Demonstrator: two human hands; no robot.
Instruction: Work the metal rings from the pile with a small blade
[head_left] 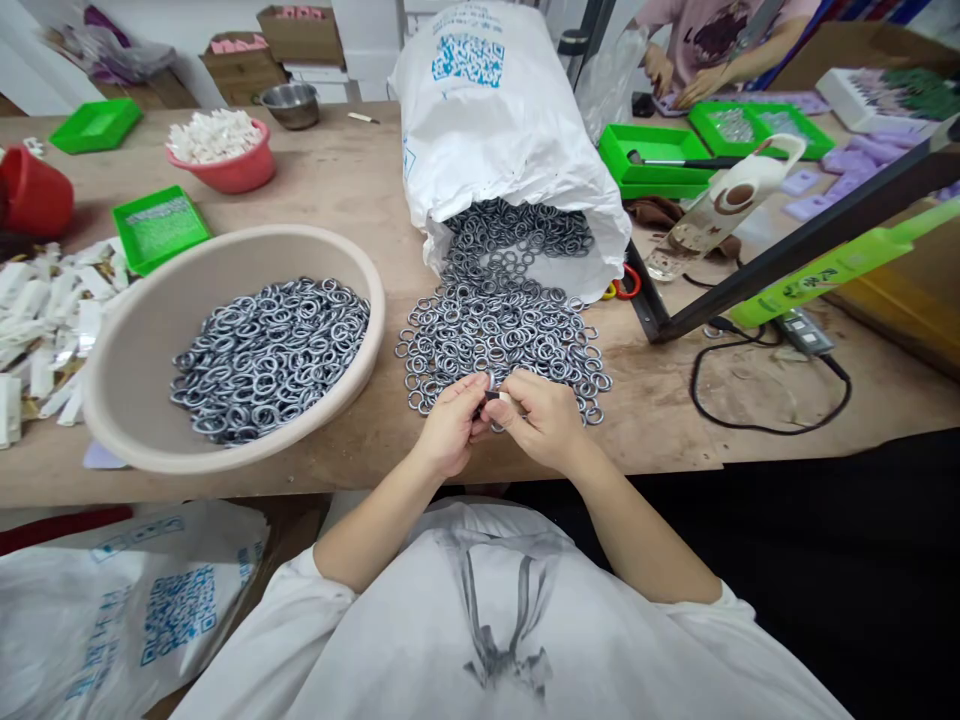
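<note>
My left hand (451, 425) and my right hand (549, 418) meet at the near edge of a loose pile of grey rings (487, 335). The fingers of my left hand pinch a grey ring (491, 381), mostly hidden by the fingertips. Between the thumb and fingers of my right hand is a small white-handled tool (505, 398); its dark tip points toward the ring. The pile spreads out of the mouth of a big white sack (517, 120) lying on the table. To the left, a wide beige basin (225, 250) contains many more grey rings (277, 350).
White plastic pieces (45, 330), green trays (161, 230) and a pink bowl (240, 175) stand left. On the right are a black metal bar (795, 235), a clear bottle (705, 225) and a black cable (694, 385). Another person (705, 60) works at the far right.
</note>
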